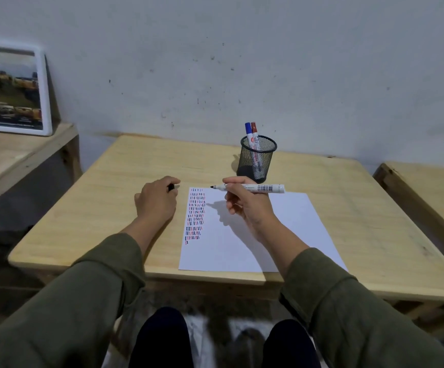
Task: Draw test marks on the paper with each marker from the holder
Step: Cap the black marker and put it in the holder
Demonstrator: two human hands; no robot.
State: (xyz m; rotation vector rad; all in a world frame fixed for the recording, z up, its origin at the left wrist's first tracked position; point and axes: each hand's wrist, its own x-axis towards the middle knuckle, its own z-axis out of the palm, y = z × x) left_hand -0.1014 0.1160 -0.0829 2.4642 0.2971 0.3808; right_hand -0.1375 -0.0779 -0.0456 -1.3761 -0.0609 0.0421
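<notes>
A white sheet of paper [282,235] lies on the wooden table [104,208], with rows of short red, blue and black marks [195,215] down its left side. My right hand [247,205] holds an uncapped black marker [258,188] level above the paper's top edge, tip pointing left. My left hand [157,200] rests on the table left of the paper, closed around the black cap [171,187]. Behind the paper a black mesh holder [256,158] contains a blue-capped marker [248,128] and a red-capped marker [254,128].
A white-framed picture [14,88] leans on the wall atop a lower wooden bench [16,150] at left. Another wooden surface [433,187] stands at right. The wall rises just behind the table. My knees [162,338] show below its front edge.
</notes>
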